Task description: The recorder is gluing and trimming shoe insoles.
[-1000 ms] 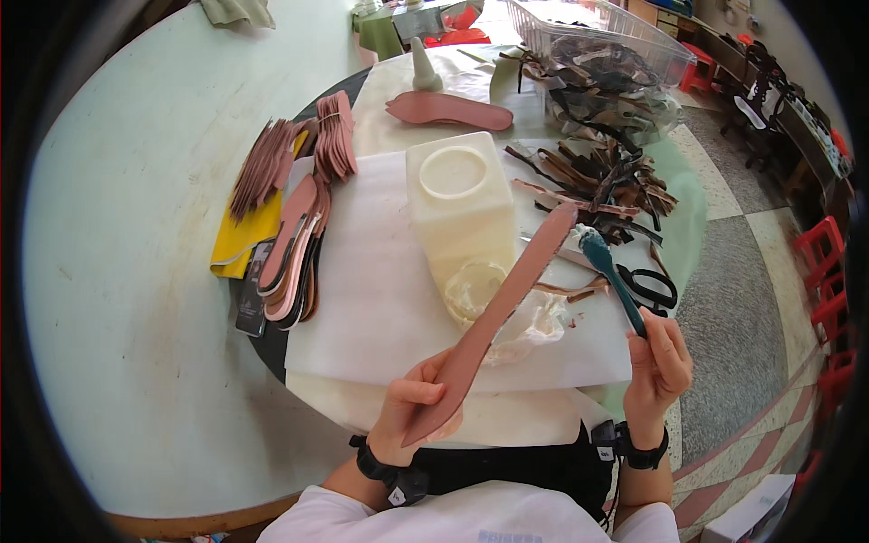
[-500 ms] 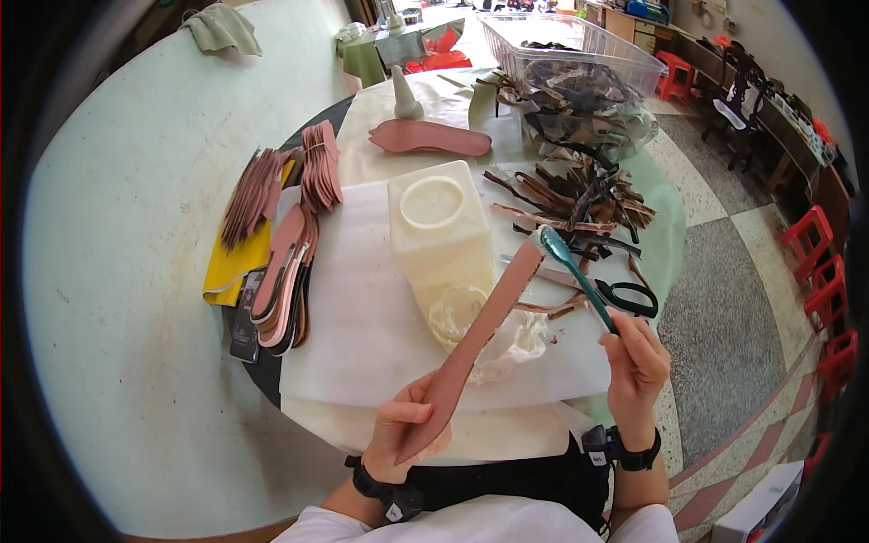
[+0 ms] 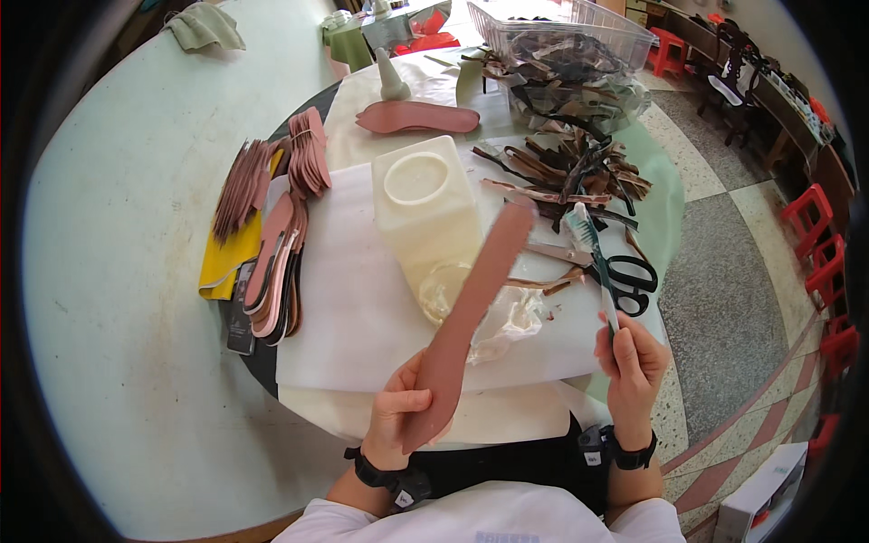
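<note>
My left hand (image 3: 394,412) grips the wide lower end of a long pink insole (image 3: 475,299), thumb on top, its narrower end slanting up and away to the right. In my right hand (image 3: 634,366) is a toothbrush (image 3: 608,288), held upright by its handle. White stuff coats its bristles, which are turned left, apart from the insole. Behind the insole a square translucent plastic jug (image 3: 394,195) lies tilted on its side, its mouth wrapped by a crumpled clear plastic bag (image 3: 511,328). Black-handled scissors (image 3: 631,271) lie behind the toothbrush, partly covered.
Stacked insoles (image 3: 279,262) and banded bundles (image 3: 310,154) lie left on a yellow cloth (image 3: 217,271). Another pink insole (image 3: 421,117) lies far back beside a cone-shaped bottle (image 3: 391,81). Dark scrap strips (image 3: 588,172) heap at the right, before a clear bin (image 3: 625,41) of scraps.
The toothbrush has left the insole's far end and moved right, turning so its bristles show. The insole has rolled to a flatter, more upright angle. The whole view has shifted slightly.
</note>
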`<state>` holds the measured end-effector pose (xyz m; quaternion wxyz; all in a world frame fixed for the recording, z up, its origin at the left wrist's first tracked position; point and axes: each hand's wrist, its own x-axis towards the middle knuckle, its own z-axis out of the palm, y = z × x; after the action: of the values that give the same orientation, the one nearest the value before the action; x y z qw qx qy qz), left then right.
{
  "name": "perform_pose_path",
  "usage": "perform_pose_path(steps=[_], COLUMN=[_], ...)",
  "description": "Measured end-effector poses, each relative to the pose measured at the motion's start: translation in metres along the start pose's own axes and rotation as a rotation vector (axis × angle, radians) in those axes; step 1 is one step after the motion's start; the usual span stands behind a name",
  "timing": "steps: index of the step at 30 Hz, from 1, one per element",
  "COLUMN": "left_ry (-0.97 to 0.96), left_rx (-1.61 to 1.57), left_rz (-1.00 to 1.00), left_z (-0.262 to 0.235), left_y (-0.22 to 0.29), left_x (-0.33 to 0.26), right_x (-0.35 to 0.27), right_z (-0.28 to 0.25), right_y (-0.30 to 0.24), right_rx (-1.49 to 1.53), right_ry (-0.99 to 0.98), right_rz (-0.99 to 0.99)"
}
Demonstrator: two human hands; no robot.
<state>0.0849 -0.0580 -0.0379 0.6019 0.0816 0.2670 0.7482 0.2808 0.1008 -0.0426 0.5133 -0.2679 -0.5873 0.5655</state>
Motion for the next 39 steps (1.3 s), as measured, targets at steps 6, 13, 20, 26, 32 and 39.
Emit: perform_pose_path(steps=[6, 13, 20, 26, 32, 39], left_ry=[0.116, 0.114, 0.213, 0.266, 0.269, 0.269], left_rx=[0.251, 0.377, 0.511, 0.520, 0.474, 0.441], left_rz=[0.217, 0.311, 0.575, 0.687, 0.685, 0.636], left_z=[0.012, 0.006, -0.004, -0.010, -0.013, -0.015], left_y=[-0.005, -0.003, 0.004, 0.008, 0.007, 0.007], left_x=[-0.004, -0.012, -0.018, -0.023, -0.024, -0.025], right_x=[-0.013, -0.017, -0.025, -0.024, -0.015, -0.012], right_z=[-0.002, 0.004, 0.015, 0.037, 0.049, 0.057], right_y=[-0.009, -0.006, -0.007, -0.010, -0.009, -0.010], right_rx=[0.295, 0.216, -0.173, -0.419, -0.627, -0.698], right_ry=[-0.083, -0.102, -0.146, -0.215, -0.256, -0.234], right_rz=[0.329, 0.375, 0.234, 0.023, -0.094, -0.126])
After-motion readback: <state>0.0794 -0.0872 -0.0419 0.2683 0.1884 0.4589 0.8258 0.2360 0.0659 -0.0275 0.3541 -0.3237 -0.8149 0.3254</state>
